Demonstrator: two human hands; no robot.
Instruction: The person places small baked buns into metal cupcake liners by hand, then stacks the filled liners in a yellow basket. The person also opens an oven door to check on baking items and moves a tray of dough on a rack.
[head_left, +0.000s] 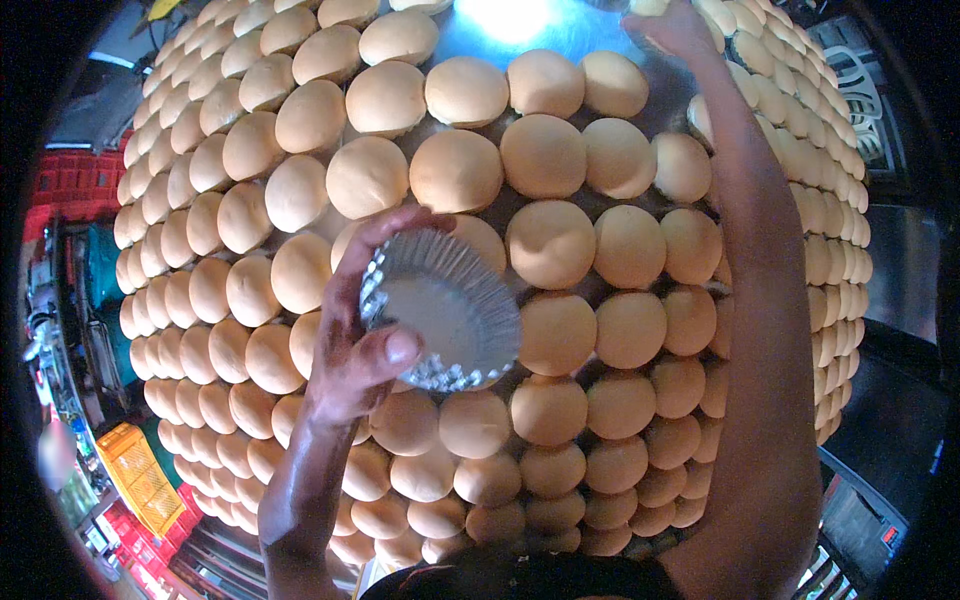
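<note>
My left hand holds a nested stack of fluted metal baking tins above the rows of buns, thumb over the rim and fingers around the far side. The open mouth of the top tin faces up. Beneath and all around lie many round, golden-brown buns in close rows. My right arm stretches along the right side to the far edge of the view. There my right hand is at a pale, rounded thing, partly cut off by the frame; its grip is unclear.
A bluish, shiny work surface shows beyond the nearest buns. Red plastic crates and a yellow crate stand at the left. A white plastic chair is at the upper right, with a dark surface below it.
</note>
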